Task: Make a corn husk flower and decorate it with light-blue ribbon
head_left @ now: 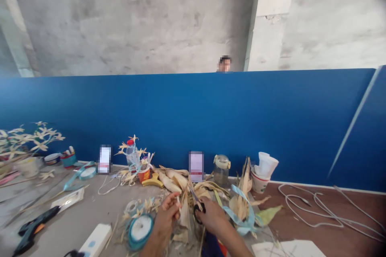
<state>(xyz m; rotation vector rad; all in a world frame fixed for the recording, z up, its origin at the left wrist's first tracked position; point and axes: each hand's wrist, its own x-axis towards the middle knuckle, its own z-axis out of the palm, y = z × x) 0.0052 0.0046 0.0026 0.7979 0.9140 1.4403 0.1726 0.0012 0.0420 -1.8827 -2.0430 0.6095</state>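
My left hand (167, 213) pinches a pale strip of dried corn husk (184, 215) near the table's front edge. My right hand (211, 216) is closed round the black handles of a pair of scissors (196, 202), whose blades point up and left at the husk. A pile of dried corn husks (181, 181) lies just beyond both hands. A roll of light blue ribbon (140, 229) sits to the left of my left hand.
A blue partition (211, 120) stands behind the table, with a person's head above it. On the table are a black glue gun (31, 227), a glass jar (221, 170), stacked paper cups (263, 174), husk flowers (30, 136), a white cable (319, 209) and an orange cup (144, 174).
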